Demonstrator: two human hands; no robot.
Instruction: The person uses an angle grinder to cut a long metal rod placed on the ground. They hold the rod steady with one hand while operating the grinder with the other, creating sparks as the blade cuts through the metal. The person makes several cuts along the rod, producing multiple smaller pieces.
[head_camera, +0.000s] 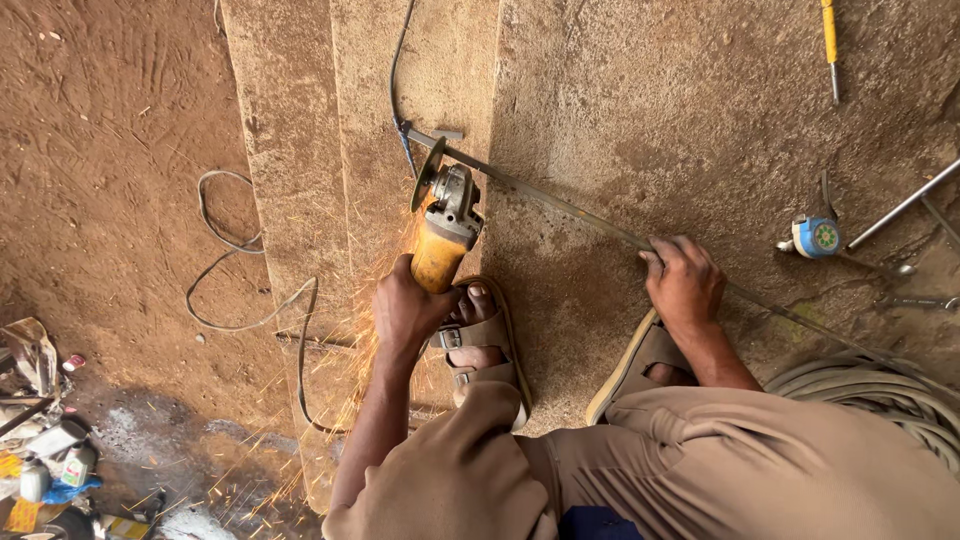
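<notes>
At the far left, on the bare earth floor (110, 150), a heap of small containers and scraps (45, 440) lies in the lower corner. A grey power cord (235, 260) loops across the dirt toward the concrete steps (300, 120). Orange sparks (330, 400) spray down and to the left from the cutting point.

At centre, the left hand (405, 310) is wrapped around the yellow body of an angle grinder (445, 225), fingers closed tight on the housing. The grinder's disc (428, 172) meets the near end of a long, thin metal bar (560, 205), which runs diagonally down to the right across the concrete slab (680, 110). A sandalled foot (485, 340) rests just below the grinder.

Further right, the right hand (685, 285) presses down on the bar, fingers together and curled over it. A second sandalled foot (635, 365) sits beside that wrist.

At the right, a blue tape measure (817, 237), metal rods (900, 205), a yellow-handled tool (829, 40) and coiled hose (880, 390) lie on the slab.
</notes>
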